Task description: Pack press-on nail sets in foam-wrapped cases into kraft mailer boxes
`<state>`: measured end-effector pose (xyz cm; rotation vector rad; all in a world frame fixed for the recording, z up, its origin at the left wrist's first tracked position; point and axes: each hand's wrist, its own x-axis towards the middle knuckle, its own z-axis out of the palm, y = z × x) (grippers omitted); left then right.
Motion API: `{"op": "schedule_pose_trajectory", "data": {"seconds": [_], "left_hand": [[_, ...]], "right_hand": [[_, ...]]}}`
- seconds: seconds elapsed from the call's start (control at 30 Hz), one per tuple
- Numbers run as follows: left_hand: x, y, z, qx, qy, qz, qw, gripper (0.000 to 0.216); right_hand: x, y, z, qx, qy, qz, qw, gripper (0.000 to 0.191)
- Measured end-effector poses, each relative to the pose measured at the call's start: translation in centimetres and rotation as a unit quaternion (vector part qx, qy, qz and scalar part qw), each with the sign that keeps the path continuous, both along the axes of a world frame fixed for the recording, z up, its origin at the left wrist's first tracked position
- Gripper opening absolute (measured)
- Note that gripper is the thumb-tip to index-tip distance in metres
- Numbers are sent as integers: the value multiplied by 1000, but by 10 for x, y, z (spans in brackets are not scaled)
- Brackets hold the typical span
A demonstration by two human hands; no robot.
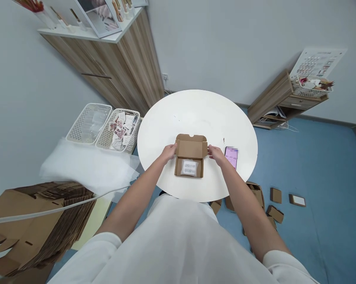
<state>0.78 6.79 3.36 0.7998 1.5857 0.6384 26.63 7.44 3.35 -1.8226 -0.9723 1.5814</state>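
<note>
A small brown cardboard mailer box (190, 152) sits open near the front of the round white table (195, 114). Inside its tray lies a small item wrapped in white foam (189, 167). The lid stands partly raised. My left hand (168, 152) grips the lid's left edge with curled fingers. My right hand (215, 152) grips the lid's right edge the same way. A phone with a pink screen (231, 157) lies flat on the table just right of my right hand.
Two white mesh baskets (105, 125) stand left of the table, one holding packets. White foam sheets (86, 163) and a stack of flat cardboard blanks (44, 217) lie at lower left. Small closed boxes (275, 205) are scattered on the blue floor at right. Wooden cabinets line the walls.
</note>
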Motion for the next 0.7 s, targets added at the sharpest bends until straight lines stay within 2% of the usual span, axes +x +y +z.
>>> {"op": "schedule_pose_trajectory", "data": {"seconds": [0.1, 0.2, 0.33, 0.5, 0.7], "left_hand": [[3, 4, -1, -23, -35, 10, 999, 54], [5, 9, -1, -22, -71, 4, 997, 58], [5, 21, 1, 1, -93, 1, 996, 61], [0, 35, 9, 46, -88, -37, 994, 63], [-8, 29, 12, 73, -42, -84, 993, 67]], "right_hand": [[-4, 6, -1, -41, 40, 11, 998, 42], [-6, 11, -1, -52, 58, 19, 997, 45], [-9, 20, 5, -30, 56, 10, 998, 44], [-13, 23, 19, 30, 102, 31, 994, 39], [-13, 7, 24, 51, 116, 46, 991, 41]]}}
